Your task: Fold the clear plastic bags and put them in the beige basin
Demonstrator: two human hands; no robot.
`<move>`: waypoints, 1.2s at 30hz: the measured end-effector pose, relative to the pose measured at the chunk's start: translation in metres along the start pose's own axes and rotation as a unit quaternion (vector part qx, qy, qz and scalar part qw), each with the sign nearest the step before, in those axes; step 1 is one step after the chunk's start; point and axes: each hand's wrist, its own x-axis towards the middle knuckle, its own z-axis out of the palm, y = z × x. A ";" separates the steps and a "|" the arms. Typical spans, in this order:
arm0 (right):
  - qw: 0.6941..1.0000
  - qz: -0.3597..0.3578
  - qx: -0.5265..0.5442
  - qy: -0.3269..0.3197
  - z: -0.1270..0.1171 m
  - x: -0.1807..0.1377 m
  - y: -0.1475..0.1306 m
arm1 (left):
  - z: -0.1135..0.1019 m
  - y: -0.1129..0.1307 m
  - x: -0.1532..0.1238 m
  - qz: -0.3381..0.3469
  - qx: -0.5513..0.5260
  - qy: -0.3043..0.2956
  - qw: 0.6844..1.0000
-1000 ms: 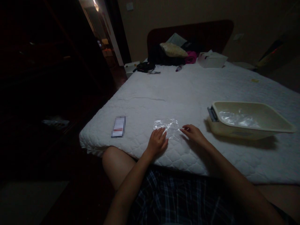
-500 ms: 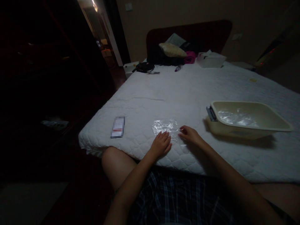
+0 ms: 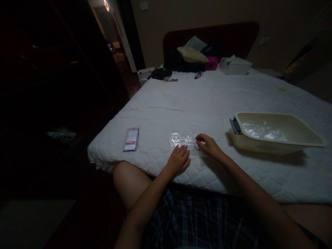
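Observation:
A small clear plastic bag [image 3: 182,139] lies flat on the white quilted bed [image 3: 197,103] close to its near edge. My left hand [image 3: 179,160] rests flat on the bag's near edge, fingers stretched out. My right hand [image 3: 209,146] pinches the bag's right edge between thumb and fingers. A cream plastic basin [image 3: 275,132] stands to the right with more clear plastic inside it. A small flat card or packet [image 3: 131,139] lies on the bed to the left of my hands.
At the head of the bed lie a pillow [image 3: 192,54], dark clothes, a pink item [image 3: 211,63] and a white box [image 3: 234,65]. A black object [image 3: 160,73] sits at the far left corner. Dark furniture and an open doorway are on the left.
My right hand has slid left along the bag's right edge and folded it inward, so the bag looks narrower. My left hand has drawn back to the bag's near edge.

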 end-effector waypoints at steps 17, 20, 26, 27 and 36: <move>0.998 -0.025 0.004 0.053 0.032 0.016 0.018 | -0.004 0.006 -0.001 -0.025 0.104 -0.013 0.994; 0.996 -0.030 0.056 0.070 0.034 0.021 0.017 | -0.002 0.005 -0.003 -0.020 0.109 -0.009 0.994; 0.995 -0.048 0.080 0.045 0.034 0.024 0.009 | 0.001 0.003 -0.003 -0.013 0.106 -0.011 0.994; 0.995 -0.054 0.072 0.042 0.033 0.022 0.008 | 0.001 0.003 -0.002 -0.014 0.103 -0.012 0.994; 0.995 -0.072 0.050 0.049 0.013 -0.003 -0.010 | 0.001 0.004 -0.003 -0.026 0.102 -0.014 0.994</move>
